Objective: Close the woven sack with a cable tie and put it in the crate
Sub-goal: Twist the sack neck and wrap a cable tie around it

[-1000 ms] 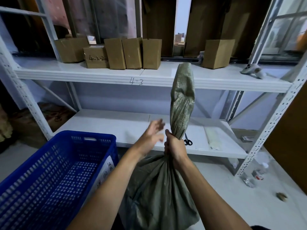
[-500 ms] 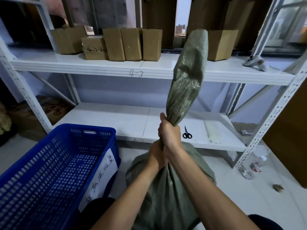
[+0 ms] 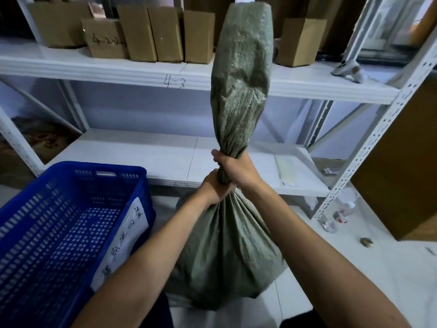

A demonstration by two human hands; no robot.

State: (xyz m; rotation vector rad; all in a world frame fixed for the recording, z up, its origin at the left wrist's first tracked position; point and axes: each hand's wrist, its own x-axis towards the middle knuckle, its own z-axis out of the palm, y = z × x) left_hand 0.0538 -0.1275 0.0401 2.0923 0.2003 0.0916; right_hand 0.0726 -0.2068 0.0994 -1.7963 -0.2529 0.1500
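R hand [image 3: 236, 170]: fingers curled tight round the gathered neck of the woven sack [image 3: 224, 245], the upper of the two grips
L hand [image 3: 216, 188]: clenched on the same neck, directly below & touching the R hand
Sack: grey-green, body bulging below both hands btwn the person's forearms, bottom down by the floor [image 3: 378, 268], contact can't be told; loose top stands upright above the grip, rising in front of the upper shelf [image 3: 94, 67]
Crate [image 3: 71, 169]: blue, perforated, just L of the sack, which is outside it; handwritten white paper label [image 3: 123, 237] on the wall facing the sack
Rack: white metal; lower shelf [image 3: 142, 157] behind the hands carries a pale flat packet [image 3: 285, 166] to the R; upper shelf holds brown cardboard boxes [image 3: 151, 34] & a white device [image 3: 347, 69] at far R
Floor: pale tiles, small bottles [image 3: 340, 214] by the rack's R post
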